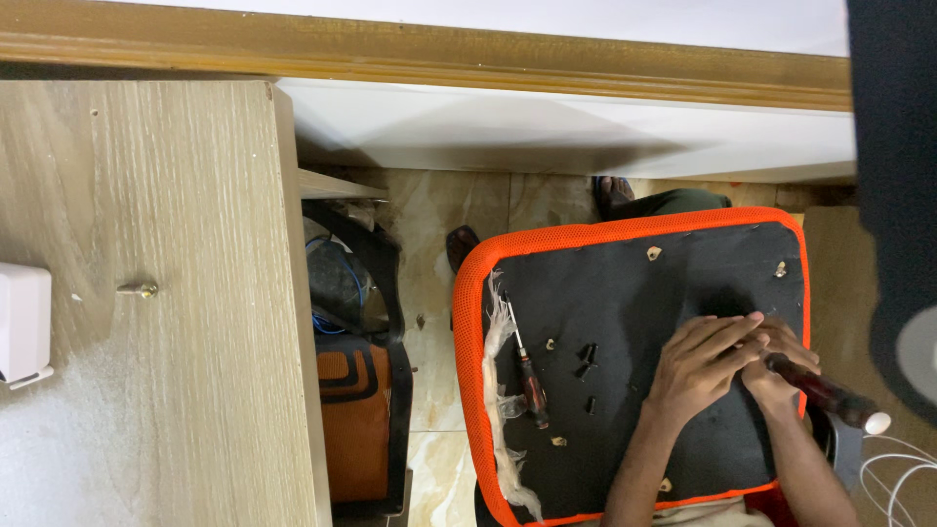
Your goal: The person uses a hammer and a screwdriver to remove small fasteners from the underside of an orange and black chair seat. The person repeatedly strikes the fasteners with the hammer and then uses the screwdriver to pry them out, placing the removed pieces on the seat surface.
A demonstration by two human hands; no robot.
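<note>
An upturned chair seat (625, 283), black underneath with an orange mesh rim, lies in front of me. My right hand (781, 376) grips a screwdriver (830, 395) with a dark red handle, its tip down on the seat's right side. My left hand (705, 353) rests over the same spot, fingers laid across the right hand. A second screwdriver (528, 379) lies loose on the seat near its left edge. Several small black screws (587, 366) are scattered in the middle of the seat.
A wooden desk top (146, 293) fills the left, with a small screw (142, 289) and a white box (21, 322) on it. An orange and black bag (356, 410) stands on the tiled floor between desk and seat. Someone's shoes (613, 193) show beyond the seat.
</note>
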